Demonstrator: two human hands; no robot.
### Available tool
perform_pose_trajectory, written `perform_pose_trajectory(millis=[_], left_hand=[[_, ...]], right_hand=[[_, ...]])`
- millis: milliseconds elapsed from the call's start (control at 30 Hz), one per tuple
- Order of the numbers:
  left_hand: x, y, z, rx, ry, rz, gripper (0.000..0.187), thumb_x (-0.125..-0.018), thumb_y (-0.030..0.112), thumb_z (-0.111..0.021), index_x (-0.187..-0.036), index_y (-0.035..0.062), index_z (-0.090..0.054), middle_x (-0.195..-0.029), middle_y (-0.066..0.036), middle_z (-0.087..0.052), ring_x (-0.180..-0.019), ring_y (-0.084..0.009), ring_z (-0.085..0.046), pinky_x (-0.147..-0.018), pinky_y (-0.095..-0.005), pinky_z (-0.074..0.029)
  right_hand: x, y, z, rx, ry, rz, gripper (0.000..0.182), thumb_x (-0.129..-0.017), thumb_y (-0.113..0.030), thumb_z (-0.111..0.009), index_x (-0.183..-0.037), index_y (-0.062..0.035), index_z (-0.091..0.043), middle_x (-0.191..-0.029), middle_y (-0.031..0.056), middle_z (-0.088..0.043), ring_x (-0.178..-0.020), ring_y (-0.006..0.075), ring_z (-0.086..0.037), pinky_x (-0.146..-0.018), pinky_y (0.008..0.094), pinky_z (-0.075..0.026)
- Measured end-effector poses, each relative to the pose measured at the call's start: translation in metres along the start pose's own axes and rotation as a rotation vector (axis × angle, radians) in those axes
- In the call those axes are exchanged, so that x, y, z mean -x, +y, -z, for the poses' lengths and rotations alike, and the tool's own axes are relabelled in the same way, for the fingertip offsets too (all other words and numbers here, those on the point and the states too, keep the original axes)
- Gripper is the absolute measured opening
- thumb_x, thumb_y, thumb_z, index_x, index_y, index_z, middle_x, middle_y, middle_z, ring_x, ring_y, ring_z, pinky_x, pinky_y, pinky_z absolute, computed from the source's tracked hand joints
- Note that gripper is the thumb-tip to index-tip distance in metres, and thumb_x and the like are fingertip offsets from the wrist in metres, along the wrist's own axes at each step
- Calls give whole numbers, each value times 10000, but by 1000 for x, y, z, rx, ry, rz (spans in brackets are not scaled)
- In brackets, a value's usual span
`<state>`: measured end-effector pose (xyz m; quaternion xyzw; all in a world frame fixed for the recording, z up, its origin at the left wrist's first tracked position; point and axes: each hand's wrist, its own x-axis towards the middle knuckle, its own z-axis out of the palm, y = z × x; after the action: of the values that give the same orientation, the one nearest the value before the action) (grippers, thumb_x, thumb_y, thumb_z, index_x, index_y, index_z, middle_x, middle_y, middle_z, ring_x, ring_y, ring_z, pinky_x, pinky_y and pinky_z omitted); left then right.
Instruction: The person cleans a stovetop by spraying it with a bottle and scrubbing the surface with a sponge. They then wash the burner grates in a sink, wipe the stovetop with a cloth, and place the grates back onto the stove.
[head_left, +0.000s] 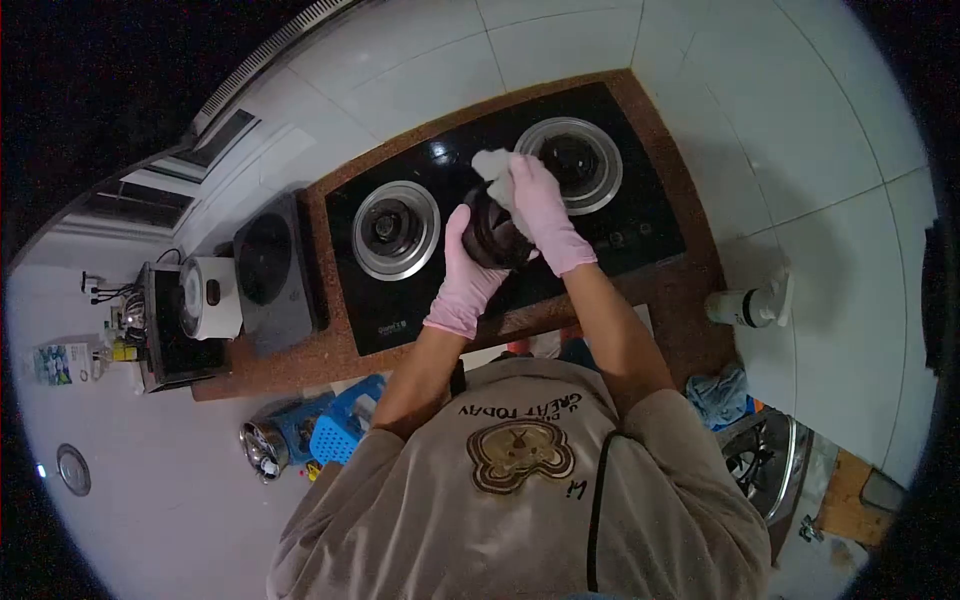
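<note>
Both my hands wear pink gloves and are over the middle of a black glass gas stove [460,300]. My left hand [466,275] grips a dark, round pan support [494,232] from its left and lower side. A whitish cloth [492,166] is in my right hand [541,205], pressed against the upper right of the dark support. Round burners with silver rings lie on either side, the left burner [396,230] and the right burner [572,166].
Left of the stove are a dark flat cooktop [270,270] and a white rice cooker [211,297]. At the right, a spray bottle [742,306] and a blue-grey cloth [717,396] are near the counter edge. A blue basket [345,425] is below left.
</note>
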<state>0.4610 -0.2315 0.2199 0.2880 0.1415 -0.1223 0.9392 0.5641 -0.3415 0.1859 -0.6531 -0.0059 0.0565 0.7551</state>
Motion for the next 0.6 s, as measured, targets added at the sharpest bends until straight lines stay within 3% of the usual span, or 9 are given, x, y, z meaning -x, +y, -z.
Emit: perform_pose_trajectory(millis=[33, 67, 167, 200, 233, 267, 400, 500, 600], left_hand=[[1, 1, 2, 33, -85, 43, 788, -883, 626, -619, -1468, 119, -468, -1459, -153, -506, -1305, -365, -521, -1035, -562, -493], [1, 3, 3, 30, -85, 46, 788, -883, 626, -619, -1468, 119, -468, -1459, -153, -506, -1305, -365, -521, -1035, -562, -493], [-1, 7, 3, 147, -11, -11, 912, -827, 714, -626, -1467, 88, -450, -1467, -188, -472, -1284, -390, -509, -1067, -614, -448], [-4, 6, -1, 222, 14, -16, 863, -833, 688, -646, -1445, 102, -484, -1455, -154, -500, -1282, -348, -518, -1094, -559, -440], [-11, 1, 4, 281, 32, -58, 735, -881, 622, -629, -1400, 108, -537, -1397, -123, -563, -1243, -308, -561, -1080, -496, -459], [-17, -4, 9, 337, 49, -94, 613, -930, 556, -611, -1354, 114, -590, -1339, -92, -626, -1203, -267, -604, -1067, -433, -477], [-13, -1, -10, 174, 88, -16, 549, -945, 502, -614, -1335, 116, -614, -1289, -66, -664, -1187, -247, -624, -1030, -412, -504], [-15, 2, -22, -112, 73, 103, 629, -881, 519, -704, -1348, 111, -595, -1319, -79, -641, -1179, -249, -630, -995, -405, -530], [-13, 11, -40, -477, 86, 271, 560, -919, 430, -695, -1361, 106, -580, -1300, -73, -647, -1189, -226, -624, -1014, -376, -501]], right_hand=[[-5, 1, 1, -559, 13, -182, 429, -1080, -375, -415, -1165, -8, -621, -1024, 166, -704, -870, 319, -671, -798, 435, -535], [-1, 2, 23, -283, 99, -95, 382, -1078, -373, -416, -1204, -104, -655, -1066, 72, -723, -861, 210, -652, -843, 351, -533], [40, -27, 40, -381, -19, -353, 426, -1083, -419, -418, -1354, -109, -530, -1180, 80, -662, -853, 177, -621, -782, 319, -539], [45, 24, 29, 242, -107, 119, 410, -1038, -336, -488, -1359, -83, -524, -1363, 183, -562, -1088, 302, -632, -914, 408, -546], [65, 27, 15, 412, -106, 501, 476, -1008, -228, -531, -1456, -77, -474, -1507, 239, -435, -1307, 358, -514, -1109, 425, -425], [85, -12, 4, 637, -55, 547, 524, -1002, -153, -524, -1506, -45, -428, -1546, 262, -394, -1417, 366, -409, -1199, 406, -296], [86, -15, 1, 104, 88, 260, 431, -1035, -130, -468, -1455, -34, -486, -1477, 206, -489, -1265, 398, -564, -1047, 431, -465], [72, 27, 17, 463, 339, 432, 322, -1033, -152, -505, -1337, -61, -559, -1157, 194, -668, -1019, 329, -696, -776, 428, -566], [79, 34, 64, 800, 51, 293, 314, -974, -103, -551, -1282, -54, -590, -1051, 205, -704, -904, 366, -711, -711, 412, -589]])
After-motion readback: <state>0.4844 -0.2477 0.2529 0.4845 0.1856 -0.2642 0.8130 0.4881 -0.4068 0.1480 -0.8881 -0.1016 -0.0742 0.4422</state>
